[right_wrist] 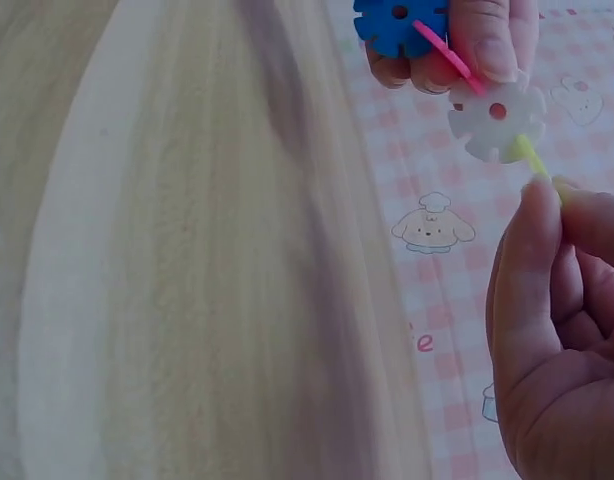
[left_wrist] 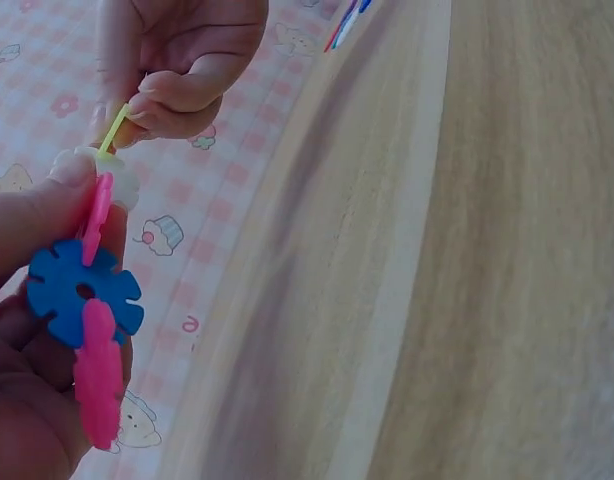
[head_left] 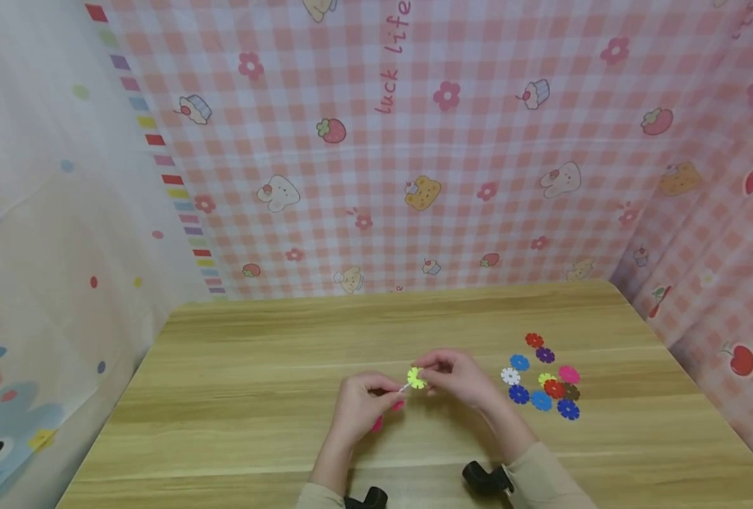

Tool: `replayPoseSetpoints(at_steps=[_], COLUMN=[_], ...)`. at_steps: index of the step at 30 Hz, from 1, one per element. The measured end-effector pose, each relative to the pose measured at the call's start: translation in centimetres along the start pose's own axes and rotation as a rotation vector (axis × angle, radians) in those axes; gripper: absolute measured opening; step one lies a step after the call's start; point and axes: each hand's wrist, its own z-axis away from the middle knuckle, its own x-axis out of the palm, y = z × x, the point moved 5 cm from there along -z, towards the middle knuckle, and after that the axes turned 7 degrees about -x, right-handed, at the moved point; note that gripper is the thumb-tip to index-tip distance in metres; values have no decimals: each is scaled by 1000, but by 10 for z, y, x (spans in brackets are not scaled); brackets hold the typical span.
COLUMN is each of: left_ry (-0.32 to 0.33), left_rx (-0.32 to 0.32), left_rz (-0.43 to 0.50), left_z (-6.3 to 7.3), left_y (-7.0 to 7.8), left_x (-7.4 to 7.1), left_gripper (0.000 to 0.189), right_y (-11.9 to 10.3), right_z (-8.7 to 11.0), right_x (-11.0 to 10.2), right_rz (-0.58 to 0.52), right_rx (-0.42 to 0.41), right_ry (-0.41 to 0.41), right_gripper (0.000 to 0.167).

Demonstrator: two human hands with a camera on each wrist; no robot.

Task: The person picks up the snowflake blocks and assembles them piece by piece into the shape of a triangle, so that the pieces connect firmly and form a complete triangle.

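My left hand [head_left: 358,406] holds a short chain of notched plastic discs, its thumb and fingers pinching near the white disc [right_wrist: 475,128]. In the left wrist view the chain runs from a pink disc [left_wrist: 99,385] through a blue disc [left_wrist: 57,285] and a second pink disc [left_wrist: 96,222] up to the white one. My right hand [head_left: 457,380] pinches a yellow-green disc [head_left: 416,378] between thumb and fingertips. Seen edge-on in the right wrist view, the yellow-green disc meets the rim of the white disc; how deep it sits in a notch I cannot tell.
On the wooden table [head_left: 236,396], right of my hands, lie several loose discs, among them a red disc [head_left: 534,341], a purple disc [head_left: 544,355], a pink disc [head_left: 569,374] and a dark blue disc [head_left: 568,409]. A pink checked cloth [head_left: 376,162] hangs behind the table.
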Motion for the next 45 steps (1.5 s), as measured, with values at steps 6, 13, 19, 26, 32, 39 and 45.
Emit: replayPoseSetpoints(at_steps=[6,13,19,26,32,39,45], left_ry=[14,19,114,240,205,148,150], left_rx=[65,131,167,202,248,231,198], left_rz=[-22,-124,-203,-230,-268,-285,-270], left_z=[-1,-3,-2,0,1,2,2], left_y=[4,6,10,13,15,15,13], left_x=[0,-4,-13,-23,-11,3,5], left_gripper=[5,7,22,28,29,36,37], right_y=[-2,2,14,23,20,18,15], right_z=[-1,5,9,11,10,7,6], right_x=[5,5,-3,-14,-7,8,17], right_rz=[-1,-33,-86,-175,-241,-207,-199], right_rx=[7,32,118,163,167,160,152], right_ry=[7,-19,29,162,265,324,358], right_gripper=[19,16,18,33,34,30,23])
